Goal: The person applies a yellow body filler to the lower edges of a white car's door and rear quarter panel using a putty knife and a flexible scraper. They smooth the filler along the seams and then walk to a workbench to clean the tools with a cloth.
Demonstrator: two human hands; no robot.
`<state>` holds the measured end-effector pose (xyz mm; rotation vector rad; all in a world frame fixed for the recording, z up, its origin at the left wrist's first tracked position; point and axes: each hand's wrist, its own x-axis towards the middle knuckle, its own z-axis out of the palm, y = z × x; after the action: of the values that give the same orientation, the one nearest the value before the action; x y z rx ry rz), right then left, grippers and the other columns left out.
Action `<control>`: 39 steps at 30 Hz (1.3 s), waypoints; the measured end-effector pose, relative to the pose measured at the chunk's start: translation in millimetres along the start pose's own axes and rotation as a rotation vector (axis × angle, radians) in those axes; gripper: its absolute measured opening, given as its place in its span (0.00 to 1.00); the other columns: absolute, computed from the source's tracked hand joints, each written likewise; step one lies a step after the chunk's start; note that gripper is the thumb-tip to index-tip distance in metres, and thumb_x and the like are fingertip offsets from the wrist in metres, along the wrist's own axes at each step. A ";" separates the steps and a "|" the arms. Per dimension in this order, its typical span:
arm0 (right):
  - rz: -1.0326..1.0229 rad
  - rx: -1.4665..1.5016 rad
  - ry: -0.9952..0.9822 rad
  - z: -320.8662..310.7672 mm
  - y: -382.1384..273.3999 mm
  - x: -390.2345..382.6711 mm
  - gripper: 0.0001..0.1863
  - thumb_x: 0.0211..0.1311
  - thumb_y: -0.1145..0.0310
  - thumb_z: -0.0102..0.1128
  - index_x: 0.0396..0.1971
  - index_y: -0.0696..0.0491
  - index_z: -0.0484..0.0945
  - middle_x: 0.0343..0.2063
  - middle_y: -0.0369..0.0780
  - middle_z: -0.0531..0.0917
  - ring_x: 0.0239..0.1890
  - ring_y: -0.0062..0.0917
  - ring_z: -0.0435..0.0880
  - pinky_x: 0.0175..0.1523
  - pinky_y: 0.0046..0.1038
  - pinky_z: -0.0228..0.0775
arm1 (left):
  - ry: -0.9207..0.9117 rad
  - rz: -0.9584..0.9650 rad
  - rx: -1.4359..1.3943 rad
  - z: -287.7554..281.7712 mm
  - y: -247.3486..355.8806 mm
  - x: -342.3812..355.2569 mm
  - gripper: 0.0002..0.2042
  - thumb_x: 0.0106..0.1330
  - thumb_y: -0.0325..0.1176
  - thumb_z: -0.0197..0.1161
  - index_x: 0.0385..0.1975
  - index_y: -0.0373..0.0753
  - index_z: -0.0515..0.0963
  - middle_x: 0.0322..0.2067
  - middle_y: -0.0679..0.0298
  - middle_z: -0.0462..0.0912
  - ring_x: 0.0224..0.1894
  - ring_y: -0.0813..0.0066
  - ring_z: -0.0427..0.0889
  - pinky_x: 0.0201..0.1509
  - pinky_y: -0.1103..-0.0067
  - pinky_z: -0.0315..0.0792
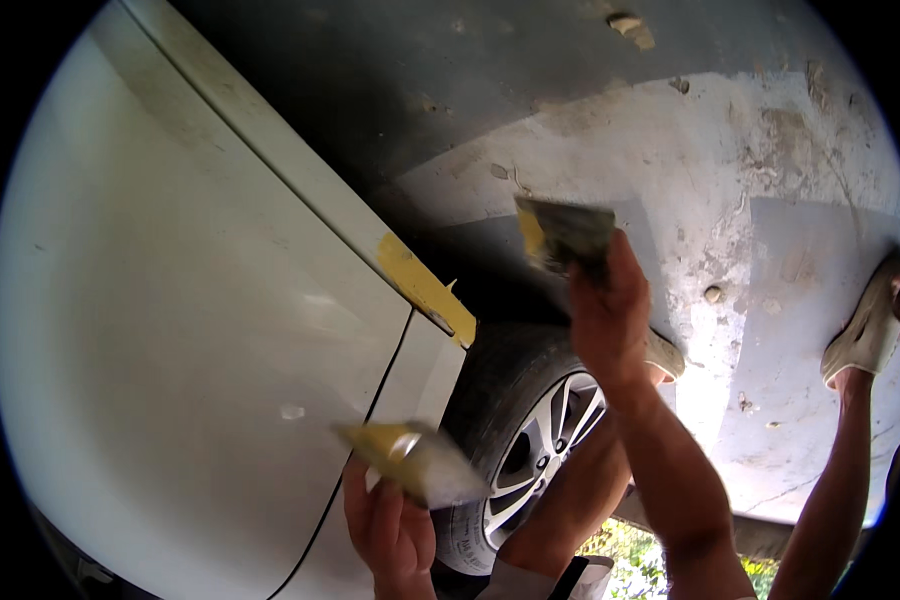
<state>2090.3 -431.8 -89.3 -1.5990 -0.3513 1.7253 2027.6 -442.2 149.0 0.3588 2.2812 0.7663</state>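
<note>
My left hand [388, 525], low in the centre, grips a flat, blurred putty spreader [415, 460] smeared with yellow filler, in front of the white car door [200, 260]. My right hand [610, 315] is raised to the right of it, closed on a dark putty scraper [570, 235] with yellow filler along its left edge. A patch of yellow filler [425, 285] covers part of the lower sill beside the door seam. The scraper in my right hand is apart from that patch.
A wheel with a silver rim [515, 480] sits below the sill. My bare legs and light clogs [860, 330] are at the right on the stained grey floor [790, 160]. Dried lumps [630, 30] lie on the floor. Green foliage shows at the bottom edge.
</note>
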 end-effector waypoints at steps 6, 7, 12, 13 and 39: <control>-0.902 -0.258 -0.366 -36.6 -46.4 5.9 0.16 0.41 0.72 0.58 0.35 0.47 0.82 0.36 0.36 0.81 0.36 0.28 0.77 0.39 0.31 0.70 | -0.017 -0.149 0.237 24.7 9.7 34.5 0.17 0.60 0.19 0.45 0.50 0.29 0.67 0.32 0.60 0.78 0.33 0.84 0.74 0.39 0.87 0.67; -0.936 -0.291 -0.419 -36.8 -48.8 3.4 0.17 0.40 0.70 0.58 0.35 0.46 0.82 0.38 0.34 0.80 0.38 0.27 0.76 0.41 0.31 0.70 | -0.019 -0.124 0.313 27.9 12.2 33.2 0.17 0.60 0.19 0.45 0.50 0.29 0.68 0.31 0.60 0.78 0.31 0.85 0.73 0.36 0.87 0.66; -0.958 -0.282 -0.531 -26.2 -57.1 -0.9 0.17 0.39 0.67 0.55 0.35 0.45 0.82 0.40 0.30 0.79 0.42 0.26 0.74 0.44 0.31 0.67 | -0.077 -0.035 0.687 38.8 32.4 21.1 0.16 0.60 0.19 0.45 0.48 0.28 0.68 0.30 0.61 0.77 0.28 0.86 0.73 0.31 0.87 0.66; -0.939 -0.265 -0.553 -24.6 -58.1 -4.5 0.17 0.40 0.67 0.55 0.35 0.45 0.82 0.40 0.30 0.79 0.42 0.26 0.74 0.44 0.31 0.67 | -0.064 -0.007 0.663 41.0 33.1 20.0 0.16 0.60 0.19 0.45 0.48 0.28 0.68 0.31 0.60 0.78 0.29 0.85 0.74 0.31 0.87 0.67; 0.001 -0.060 -0.272 110.2 31.5 12.0 0.15 0.49 0.79 0.49 0.39 0.56 0.78 0.32 0.50 0.79 0.37 0.46 0.77 0.43 0.36 0.70 | 0.614 0.135 0.730 11.4 13.0 -29.5 0.24 0.61 0.24 0.48 0.59 0.33 0.56 0.57 0.43 0.62 0.56 0.50 0.68 0.61 0.61 0.64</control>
<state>1976.7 -414.5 -98.4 -1.4054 -0.5382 1.9540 2057.3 -440.4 165.9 0.6810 3.1076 0.0527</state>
